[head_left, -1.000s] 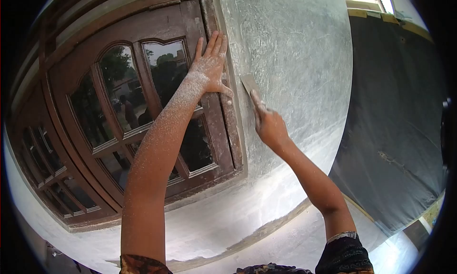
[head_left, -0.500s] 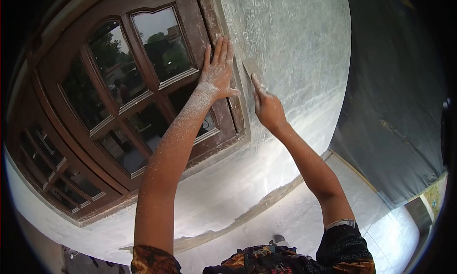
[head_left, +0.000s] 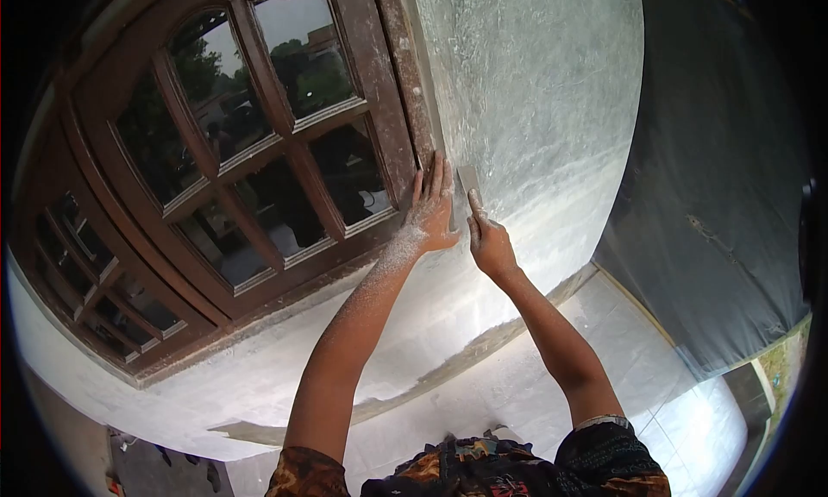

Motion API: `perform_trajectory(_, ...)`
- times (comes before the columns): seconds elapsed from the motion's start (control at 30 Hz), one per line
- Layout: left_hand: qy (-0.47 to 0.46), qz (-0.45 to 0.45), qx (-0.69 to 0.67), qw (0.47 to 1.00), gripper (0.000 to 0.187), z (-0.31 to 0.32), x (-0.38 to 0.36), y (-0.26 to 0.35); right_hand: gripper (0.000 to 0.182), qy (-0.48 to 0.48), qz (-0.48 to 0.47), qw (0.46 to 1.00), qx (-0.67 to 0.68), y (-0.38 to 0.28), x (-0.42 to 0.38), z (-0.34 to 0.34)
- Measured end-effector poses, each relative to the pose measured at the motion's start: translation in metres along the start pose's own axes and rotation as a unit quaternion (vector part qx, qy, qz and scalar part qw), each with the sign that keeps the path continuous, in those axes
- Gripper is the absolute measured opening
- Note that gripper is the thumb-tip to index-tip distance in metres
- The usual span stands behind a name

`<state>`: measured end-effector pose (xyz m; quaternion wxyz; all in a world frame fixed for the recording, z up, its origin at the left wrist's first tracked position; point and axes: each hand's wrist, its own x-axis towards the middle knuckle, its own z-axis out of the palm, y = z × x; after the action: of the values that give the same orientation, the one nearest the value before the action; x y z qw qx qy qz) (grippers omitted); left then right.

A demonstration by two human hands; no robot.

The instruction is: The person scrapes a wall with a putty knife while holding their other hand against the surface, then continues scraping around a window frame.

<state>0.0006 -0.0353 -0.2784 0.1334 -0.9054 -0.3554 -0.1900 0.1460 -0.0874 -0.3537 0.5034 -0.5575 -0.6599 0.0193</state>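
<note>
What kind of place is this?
It looks like the outside of a house, maybe being fixed up: there's a rough grey wall, a brown wooden window reflecting trees, and a dusty left hand.

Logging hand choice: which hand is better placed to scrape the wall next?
Probably the right hand: it holds the scraper at the wall, while the left hand rests, without a tool, by the window frame.
</note>
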Motion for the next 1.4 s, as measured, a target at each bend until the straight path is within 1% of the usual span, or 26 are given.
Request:
perform_trajectory(0.03, 0.002, -0.001, -0.041, 0.999, 0.122, 0.006, -0.004, 0.003, 0.058, -0.012, 0.004, 1.0, 0.014, 0.001, -0.002, -0.003)
perform_trajectory(0.07, 0.002, -0.006, -0.041, 0.999, 0.122, 0.01, -0.006, 0.004, 0.058, -0.016, 0.002, 1.0, 0.015, 0.003, -0.002, -0.006)
perform_trajectory(0.13, -0.021, -0.022, -0.094, 0.995, 0.121, 0.011, -0.012, 0.008, 0.064, -0.052, 0.016, 0.998, 0.036, -0.002, 0.0, -0.02)
perform_trajectory(0.27, -0.013, -0.055, -0.113, 0.992, 0.118, 0.014, -0.02, 0.021, 0.07, -0.078, -0.007, 0.996, 0.052, 0.011, 0.0, -0.026)
perform_trajectory(0.33, -0.004, -0.082, -0.144, 0.986, 0.114, 0.018, -0.026, 0.031, 0.072, -0.096, 0.007, 0.994, 0.057, 0.019, -0.006, -0.026)
perform_trajectory(0.47, 0.002, -0.134, -0.164, 0.977, 0.11, 0.033, -0.053, 0.052, 0.073, -0.147, 0.012, 0.985, 0.085, 0.044, -0.028, -0.021)
perform_trajectory(0.53, 0.006, -0.157, -0.167, 0.973, 0.107, 0.041, -0.073, 0.061, 0.067, -0.167, 0.088, 0.973, 0.13, 0.053, -0.04, -0.02)
perform_trajectory(0.57, 0.007, -0.17, -0.164, 0.972, 0.107, 0.045, -0.085, 0.066, 0.067, -0.178, 0.082, 0.971, 0.135, 0.062, -0.047, -0.016)
perform_trajectory(0.63, 0.024, -0.217, -0.191, 0.957, 0.101, 0.051, -0.108, 0.074, 0.062, -0.153, 0.04, 0.982, 0.102, 0.068, -0.059, -0.009)
perform_trajectory(0.67, 0.025, -0.229, -0.187, 0.955, 0.101, 0.052, -0.12, 0.074, 0.054, -0.166, 0.08, 0.974, 0.128, 0.07, -0.067, -0.004)
perform_trajectory(0.7, 0.048, -0.246, -0.19, 0.949, 0.096, 0.051, -0.132, 0.078, 0.054, -0.177, 0.075, 0.972, 0.133, 0.072, -0.073, 0.002)
perform_trajectory(0.73, 0.071, -0.261, -0.193, 0.943, 0.091, 0.049, -0.143, 0.081, 0.052, -0.181, 0.089, 0.963, 0.18, 0.074, -0.08, 0.011)
perform_trajectory(0.77, 0.072, -0.273, -0.191, 0.94, 0.091, 0.048, -0.155, 0.084, 0.049, -0.184, 0.104, 0.951, 0.226, 0.077, -0.089, 0.018)
perform_trajectory(0.8, 0.096, -0.305, -0.203, 0.926, 0.087, 0.041, -0.163, 0.089, 0.049, -0.195, 0.1, 0.949, 0.229, 0.071, -0.097, 0.016)
perform_trajectory(0.83, 0.122, -0.335, -0.214, 0.909, 0.082, 0.037, -0.172, 0.093, 0.045, -0.193, 0.124, 0.929, 0.29, 0.06, -0.105, 0.011)
perform_trajectory(0.87, 0.155, -0.345, -0.21, 0.901, 0.08, 0.036, -0.181, 0.095, 0.042, -0.189, 0.147, 0.905, 0.351, 0.049, -0.111, 0.007)
perform_trajectory(0.9, 0.16, -0.352, -0.206, 0.899, 0.08, 0.036, -0.191, 0.096, 0.042, -0.196, 0.142, 0.904, 0.353, 0.041, -0.117, 0.004)
perform_trajectory(0.97, 0.211, -0.361, -0.203, 0.885, 0.078, 0.034, -0.212, 0.093, 0.035, -0.253, 0.233, 0.864, 0.367, 0.026, -0.126, 0.003)
perform_trajectory(1.0, 0.215, -0.366, -0.199, 0.883, 0.078, 0.029, -0.22, 0.095, 0.03, -0.263, 0.24, 0.858, 0.37, 0.018, -0.13, 0.004)
perform_trajectory(1.07, 0.251, -0.396, -0.213, 0.857, 0.075, 0.017, -0.239, 0.097, 0.028, -0.265, 0.23, 0.85, 0.393, 0.001, -0.14, 0.007)
perform_trajectory(1.13, 0.271, -0.4, -0.202, 0.852, 0.073, 0.006, -0.262, 0.099, 0.025, -0.267, 0.219, 0.84, 0.418, -0.018, -0.15, 0.014)
perform_trajectory(1.2, 0.292, -0.404, -0.189, 0.846, 0.072, -0.008, -0.287, 0.099, 0.02, -0.265, 0.15, 0.876, 0.374, -0.037, -0.162, 0.027)
perform_trajectory(1.23, 0.305, -0.409, -0.185, 0.84, 0.071, -0.014, -0.303, 0.1, 0.02, -0.273, 0.146, 0.873, 0.377, -0.044, -0.169, 0.038)
perform_trajectory(1.3, 0.32, -0.421, -0.173, 0.831, 0.07, -0.028, -0.336, 0.102, 0.026, -0.247, 0.027, 0.919, 0.307, -0.061, -0.185, 0.061)
perform_trajectory(1.33, 0.327, -0.436, -0.164, 0.822, 0.069, -0.035, -0.354, 0.103, 0.026, -0.256, 0.022, 0.915, 0.312, -0.074, -0.195, 0.07)
perform_trajectory(1.4, 0.341, -0.457, -0.141, 0.81, 0.068, -0.056, -0.392, 0.104, 0.018, -0.294, 0.028, 0.892, 0.341, -0.107, -0.211, 0.086)
